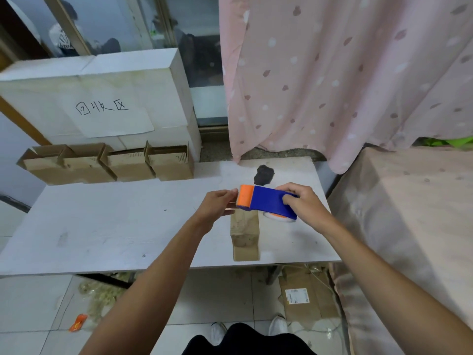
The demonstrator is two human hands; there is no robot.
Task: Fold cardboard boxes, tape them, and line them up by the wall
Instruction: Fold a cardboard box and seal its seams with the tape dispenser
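Pink curtains and a white wall block are backing a white desk (102, 226). On it a small cardboard box (245, 235) is standing folded, seemingly untaped, just below both hands. Right hand (304, 203) is gripping a blue-and-orange tape dispenser (266, 201); left hand (217, 204) is pinching at its orange end. Four finished-looking boxes (110, 163) are already lining the wall, well apart.

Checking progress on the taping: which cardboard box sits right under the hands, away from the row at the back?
The lone box near the table's front edge, below the tape dispenser; the others stand lined up against the white block.
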